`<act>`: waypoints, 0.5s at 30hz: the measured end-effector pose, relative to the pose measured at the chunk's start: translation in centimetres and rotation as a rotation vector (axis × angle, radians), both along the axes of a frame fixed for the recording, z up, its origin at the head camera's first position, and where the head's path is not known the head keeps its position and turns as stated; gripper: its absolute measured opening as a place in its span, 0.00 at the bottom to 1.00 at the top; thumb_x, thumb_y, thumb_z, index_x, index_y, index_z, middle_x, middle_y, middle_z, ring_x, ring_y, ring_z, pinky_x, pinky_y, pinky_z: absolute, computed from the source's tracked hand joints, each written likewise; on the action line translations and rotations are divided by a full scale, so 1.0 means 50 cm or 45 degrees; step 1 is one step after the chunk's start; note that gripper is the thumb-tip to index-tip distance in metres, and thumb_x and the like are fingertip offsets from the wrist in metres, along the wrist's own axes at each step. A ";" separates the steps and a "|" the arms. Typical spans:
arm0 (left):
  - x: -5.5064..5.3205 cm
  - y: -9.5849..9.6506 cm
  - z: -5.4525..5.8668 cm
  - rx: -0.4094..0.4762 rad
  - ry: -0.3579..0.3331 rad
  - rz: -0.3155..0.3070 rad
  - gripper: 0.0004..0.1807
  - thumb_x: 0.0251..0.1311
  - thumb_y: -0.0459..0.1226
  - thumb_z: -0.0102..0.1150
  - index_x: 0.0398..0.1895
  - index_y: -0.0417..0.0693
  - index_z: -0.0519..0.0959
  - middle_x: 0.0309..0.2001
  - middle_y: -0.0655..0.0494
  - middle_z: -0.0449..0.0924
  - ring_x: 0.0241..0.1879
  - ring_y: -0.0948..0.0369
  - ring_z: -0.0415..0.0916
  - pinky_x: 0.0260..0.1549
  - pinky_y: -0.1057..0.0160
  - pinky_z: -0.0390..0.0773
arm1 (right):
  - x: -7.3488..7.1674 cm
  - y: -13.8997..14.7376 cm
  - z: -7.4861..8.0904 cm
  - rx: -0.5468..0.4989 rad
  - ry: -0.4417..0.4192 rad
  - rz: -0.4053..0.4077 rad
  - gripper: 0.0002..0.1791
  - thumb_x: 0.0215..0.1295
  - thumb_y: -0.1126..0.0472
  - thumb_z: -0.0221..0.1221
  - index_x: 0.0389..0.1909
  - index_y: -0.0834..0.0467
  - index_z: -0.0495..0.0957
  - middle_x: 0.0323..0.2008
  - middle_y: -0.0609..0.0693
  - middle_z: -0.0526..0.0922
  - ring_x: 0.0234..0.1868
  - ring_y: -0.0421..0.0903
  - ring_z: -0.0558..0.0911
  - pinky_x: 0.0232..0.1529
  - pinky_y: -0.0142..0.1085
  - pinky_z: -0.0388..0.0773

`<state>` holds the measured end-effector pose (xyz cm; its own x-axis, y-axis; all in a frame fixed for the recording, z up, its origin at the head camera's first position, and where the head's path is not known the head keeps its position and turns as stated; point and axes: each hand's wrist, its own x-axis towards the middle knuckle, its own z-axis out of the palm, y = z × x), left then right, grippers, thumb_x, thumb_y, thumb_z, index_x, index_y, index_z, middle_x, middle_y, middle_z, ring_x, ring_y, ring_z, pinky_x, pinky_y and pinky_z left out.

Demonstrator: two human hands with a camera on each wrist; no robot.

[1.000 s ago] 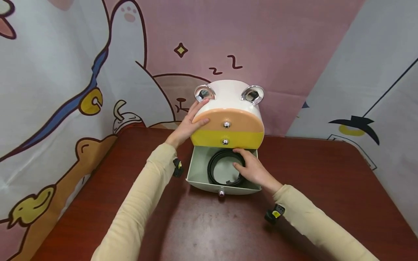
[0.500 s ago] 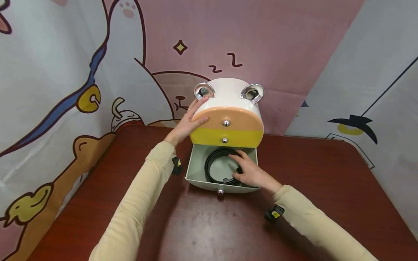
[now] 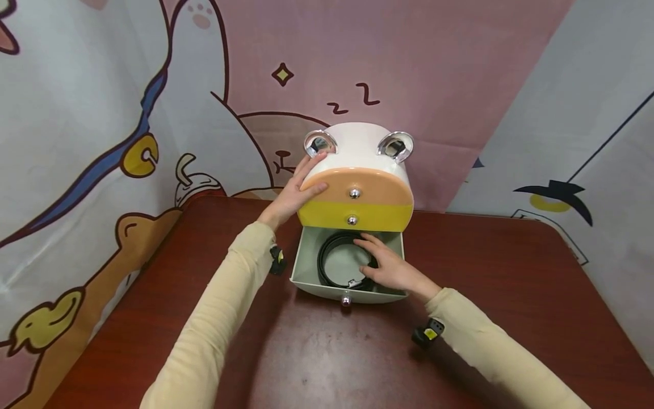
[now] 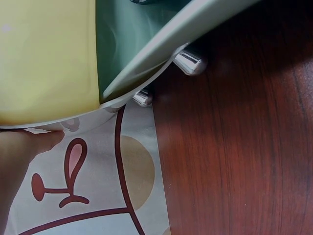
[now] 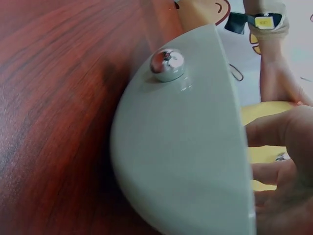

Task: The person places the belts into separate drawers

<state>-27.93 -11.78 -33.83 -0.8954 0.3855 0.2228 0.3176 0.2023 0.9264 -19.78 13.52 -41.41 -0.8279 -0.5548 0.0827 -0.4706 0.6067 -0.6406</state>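
A frog-like drawer cabinet [image 3: 360, 149] stands upright in the head view. My left hand [image 3: 290, 200] rests on its upper left side, fingers extended towards the chrome eye. The pale green bottom drawer [image 3: 313, 288] is pulled out and holds a coiled black belt [image 3: 323, 262] with a silver end piece. Over the coil's right side lies my right hand [image 3: 392, 268], fingers spread and slightly bent, reaching to its inner edge. In the right wrist view the drawer's front panel [image 5: 181, 142] hides these fingertips. Only part of my left hand [image 4: 17, 159] shows in the left wrist view.
Above the drawer, the orange drawer [image 3: 327, 196] and the yellow drawer [image 3: 324, 216] are closed, each with a round chrome knob. Everything stands on a reddish-brown table [image 3: 490, 267]. A cartoon-printed cloth [image 3: 439, 68] hangs close behind the cabinet.
The belt coil has shifted slightly left in the drawer. My right hand has moved slightly left and its fingers have spread apart. My left hand stays on the cabinet.
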 end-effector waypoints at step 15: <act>-0.001 -0.001 -0.002 -0.018 0.011 0.007 0.36 0.68 0.39 0.56 0.76 0.61 0.55 0.77 0.56 0.30 0.73 0.53 0.34 0.66 0.43 0.46 | 0.059 0.001 0.028 -0.307 0.041 0.051 0.20 0.61 0.74 0.58 0.56 0.64 0.75 0.49 0.56 0.79 0.43 0.53 0.81 0.45 0.42 0.78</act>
